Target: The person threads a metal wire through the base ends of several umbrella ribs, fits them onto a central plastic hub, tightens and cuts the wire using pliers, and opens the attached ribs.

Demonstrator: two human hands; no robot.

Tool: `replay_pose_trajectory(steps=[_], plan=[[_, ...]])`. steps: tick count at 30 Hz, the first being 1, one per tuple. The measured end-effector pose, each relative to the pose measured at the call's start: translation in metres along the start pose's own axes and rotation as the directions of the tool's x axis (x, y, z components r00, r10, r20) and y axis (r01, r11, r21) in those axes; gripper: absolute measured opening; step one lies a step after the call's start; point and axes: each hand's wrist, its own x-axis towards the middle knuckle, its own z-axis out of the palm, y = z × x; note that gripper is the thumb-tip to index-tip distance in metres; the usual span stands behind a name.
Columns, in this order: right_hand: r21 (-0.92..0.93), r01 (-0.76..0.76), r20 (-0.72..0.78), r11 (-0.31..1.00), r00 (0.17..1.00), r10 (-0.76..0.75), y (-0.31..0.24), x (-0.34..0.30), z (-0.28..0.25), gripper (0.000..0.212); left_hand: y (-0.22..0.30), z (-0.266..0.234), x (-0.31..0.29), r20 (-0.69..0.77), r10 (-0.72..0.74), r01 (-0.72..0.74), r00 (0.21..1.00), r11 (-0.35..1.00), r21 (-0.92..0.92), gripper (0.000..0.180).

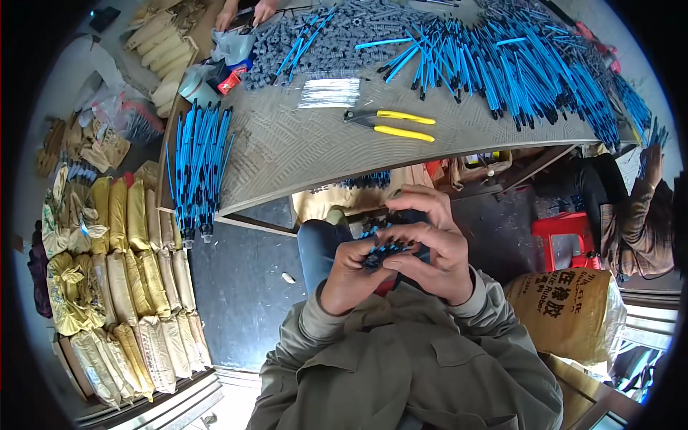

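Above my lap I hold a bundle of thin blue rods with black ends (387,247), seen nearly end-on. My left hand (347,272) is closed around its left side. From the right, my right hand (441,251) grips it, the thumb below, the middle fingers across the ends and the forefinger raised and bent. The fingers hide much of the bundle. On the table beyond lie pliers with yellow handles (405,125) and a stack of thin whitish strips (330,93).
The table (279,158) carries a large heap of blue rods (516,72), small grey parts (337,43) and another rod bundle (197,168) at its left edge. Packed bags (122,265) stand left. A co-worker (634,222) sits right near a red stool (566,240); another person's hands (244,13) show at top.
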Motion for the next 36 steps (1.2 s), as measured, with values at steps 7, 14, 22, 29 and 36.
replay_pose_trajectory(steps=[7,14,22,29,36], plan=[[-0.073,0.068,0.051,0.995,0.997,-0.064,0.003,0.002,-0.005,0.028,-0.005,0.009,0.002,0.028,-0.003,0.004,1.0,1.0,-0.006,0.023],[-0.068,0.023,0.064,0.997,0.998,-0.019,-0.002,0.011,-0.007,0.02,-0.008,0.009,0.004,-0.025,-0.096,0.095,0.995,0.995,-0.039,0.018],[-0.067,0.16,0.071,0.985,0.985,-0.155,0.013,0.009,0.0,0.026,-0.013,0.013,0.002,-0.03,0.018,-0.015,0.999,0.993,0.115,0.018],[0.038,0.022,0.049,0.999,0.999,-0.024,0.069,0.075,-0.019,0.053,0.062,-0.003,-0.012,-0.064,0.005,0.006,0.998,0.987,0.159,0.023],[-0.671,0.087,0.2,0.736,0.978,0.067,0.2,0.078,-0.039,0.04,0.116,-0.021,-0.009,-0.116,0.025,-0.008,0.993,0.989,0.146,0.022]])
